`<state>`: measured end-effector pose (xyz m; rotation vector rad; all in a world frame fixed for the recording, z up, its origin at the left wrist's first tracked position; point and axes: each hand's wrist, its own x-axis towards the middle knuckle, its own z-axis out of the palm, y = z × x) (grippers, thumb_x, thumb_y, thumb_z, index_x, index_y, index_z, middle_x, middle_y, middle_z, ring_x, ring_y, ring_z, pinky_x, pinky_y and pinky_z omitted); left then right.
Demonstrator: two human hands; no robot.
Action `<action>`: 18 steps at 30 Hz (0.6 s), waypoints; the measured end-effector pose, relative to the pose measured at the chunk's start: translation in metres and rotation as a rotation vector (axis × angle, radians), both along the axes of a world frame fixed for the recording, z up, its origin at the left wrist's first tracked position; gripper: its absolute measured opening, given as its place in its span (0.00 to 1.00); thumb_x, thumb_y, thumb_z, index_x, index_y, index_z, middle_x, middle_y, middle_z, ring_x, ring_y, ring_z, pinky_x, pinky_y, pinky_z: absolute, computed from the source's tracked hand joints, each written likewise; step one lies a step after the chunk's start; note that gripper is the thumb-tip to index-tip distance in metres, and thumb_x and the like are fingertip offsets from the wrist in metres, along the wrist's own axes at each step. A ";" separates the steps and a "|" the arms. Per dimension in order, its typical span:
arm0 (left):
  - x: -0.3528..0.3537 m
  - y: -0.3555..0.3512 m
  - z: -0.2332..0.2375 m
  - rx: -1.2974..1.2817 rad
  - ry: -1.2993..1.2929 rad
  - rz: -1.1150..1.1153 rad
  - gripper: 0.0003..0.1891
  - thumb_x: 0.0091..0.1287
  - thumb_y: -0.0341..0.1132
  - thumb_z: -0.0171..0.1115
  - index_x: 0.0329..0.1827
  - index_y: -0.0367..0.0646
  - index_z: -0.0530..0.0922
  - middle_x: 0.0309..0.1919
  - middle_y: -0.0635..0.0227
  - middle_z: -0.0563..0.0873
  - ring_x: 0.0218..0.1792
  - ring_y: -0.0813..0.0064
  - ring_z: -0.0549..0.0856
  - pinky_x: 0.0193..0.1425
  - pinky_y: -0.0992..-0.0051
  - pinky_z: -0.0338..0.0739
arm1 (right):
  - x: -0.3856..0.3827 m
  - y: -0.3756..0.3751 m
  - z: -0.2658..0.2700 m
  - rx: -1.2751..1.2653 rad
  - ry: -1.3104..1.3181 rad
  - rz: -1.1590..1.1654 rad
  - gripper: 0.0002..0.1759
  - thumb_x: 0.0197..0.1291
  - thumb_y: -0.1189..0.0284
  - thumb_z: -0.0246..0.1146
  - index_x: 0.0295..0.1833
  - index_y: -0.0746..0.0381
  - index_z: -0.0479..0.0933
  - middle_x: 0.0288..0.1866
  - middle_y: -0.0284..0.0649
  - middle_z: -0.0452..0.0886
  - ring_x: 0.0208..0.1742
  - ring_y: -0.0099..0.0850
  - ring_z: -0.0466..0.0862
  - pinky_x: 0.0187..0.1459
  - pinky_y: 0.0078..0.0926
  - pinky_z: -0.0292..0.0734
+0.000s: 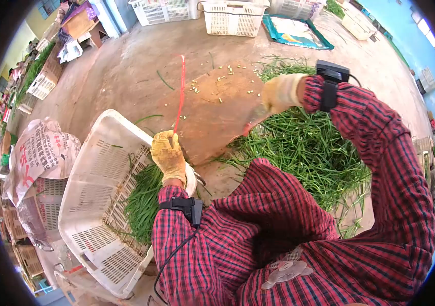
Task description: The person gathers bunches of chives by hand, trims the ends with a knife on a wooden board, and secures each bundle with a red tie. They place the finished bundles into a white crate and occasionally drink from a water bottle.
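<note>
My left hand (pixel 168 155), in a stained yellow glove, is closed on a thin red tie strip (pixel 181 94) that stretches away over the floor. It is at the rim of a white plastic basket (pixel 100 120), where a bundle of long green stalks (pixel 146 204) lies. My right hand (pixel 281 93), in a pale glove, is over the edge of a brown board (pixel 222 109), beside a loose heap of the same green stalks (pixel 304 153). Its fingers are blurred, and I cannot tell whether it holds anything.
Short cut stem ends (pixel 222 79) are scattered on the board. White crates (pixel 234 18) stand at the back, near a teal-edged sack (pixel 297 31). At the left, a printed white sack (pixel 44 155) rests on another crate. The heap of stalks reaches close to my knee.
</note>
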<state>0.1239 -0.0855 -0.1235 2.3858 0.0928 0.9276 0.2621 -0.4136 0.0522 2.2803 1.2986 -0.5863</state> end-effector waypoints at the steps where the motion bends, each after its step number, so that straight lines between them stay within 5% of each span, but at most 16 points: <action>1: 0.000 -0.001 0.001 -0.023 0.004 0.004 0.06 0.65 0.31 0.70 0.43 0.43 0.83 0.43 0.61 0.87 0.48 0.56 0.84 0.55 0.57 0.78 | -0.012 -0.007 0.020 -0.154 0.009 -0.113 0.14 0.58 0.63 0.64 0.46 0.49 0.91 0.39 0.42 0.92 0.41 0.44 0.90 0.45 0.47 0.85; 3: 0.003 -0.001 0.002 -0.049 0.004 0.003 0.06 0.65 0.31 0.70 0.42 0.43 0.83 0.43 0.61 0.87 0.48 0.56 0.84 0.55 0.57 0.78 | -0.019 -0.025 0.032 -0.310 0.015 -0.233 0.14 0.60 0.63 0.63 0.47 0.48 0.91 0.40 0.41 0.92 0.42 0.43 0.90 0.46 0.46 0.85; 5: 0.002 0.000 -0.001 -0.100 0.004 -0.004 0.06 0.65 0.31 0.69 0.42 0.43 0.83 0.42 0.61 0.86 0.48 0.56 0.84 0.55 0.57 0.78 | -0.018 -0.038 0.031 -0.013 0.039 -0.398 0.14 0.64 0.61 0.63 0.51 0.46 0.90 0.43 0.43 0.91 0.46 0.43 0.90 0.48 0.46 0.85; 6: 0.002 0.000 -0.001 -0.096 -0.013 -0.005 0.06 0.65 0.30 0.69 0.42 0.42 0.83 0.41 0.61 0.86 0.47 0.56 0.84 0.55 0.58 0.78 | -0.009 -0.040 0.019 0.135 0.025 -0.236 0.16 0.65 0.59 0.63 0.55 0.46 0.89 0.44 0.44 0.91 0.47 0.45 0.90 0.49 0.45 0.85; 9: 0.003 0.000 0.000 -0.077 -0.005 0.002 0.05 0.65 0.31 0.69 0.42 0.42 0.83 0.41 0.61 0.86 0.46 0.56 0.84 0.54 0.58 0.78 | 0.000 -0.020 -0.020 0.354 -0.088 -0.360 0.16 0.60 0.62 0.64 0.51 0.52 0.89 0.43 0.47 0.91 0.46 0.50 0.90 0.50 0.46 0.85; 13: -0.001 0.002 -0.001 -0.019 -0.024 -0.008 0.05 0.66 0.30 0.69 0.41 0.42 0.83 0.38 0.62 0.86 0.44 0.58 0.85 0.53 0.60 0.78 | 0.007 -0.016 -0.061 0.314 -0.080 -0.334 0.15 0.61 0.66 0.62 0.50 0.55 0.88 0.44 0.47 0.90 0.50 0.50 0.89 0.53 0.47 0.84; 14: -0.001 0.001 -0.002 -0.057 -0.002 -0.002 0.05 0.66 0.31 0.69 0.42 0.42 0.84 0.40 0.62 0.86 0.45 0.57 0.85 0.54 0.59 0.78 | 0.003 -0.019 -0.056 0.241 -0.033 -0.359 0.19 0.64 0.64 0.63 0.59 0.52 0.85 0.47 0.46 0.90 0.51 0.49 0.89 0.54 0.45 0.84; 18: 0.002 -0.002 0.004 -0.087 0.040 0.002 0.05 0.66 0.31 0.69 0.43 0.43 0.84 0.41 0.62 0.86 0.47 0.57 0.84 0.55 0.58 0.78 | -0.003 -0.024 -0.058 0.287 -0.006 -0.362 0.23 0.64 0.64 0.63 0.64 0.49 0.84 0.50 0.48 0.90 0.52 0.49 0.89 0.55 0.44 0.84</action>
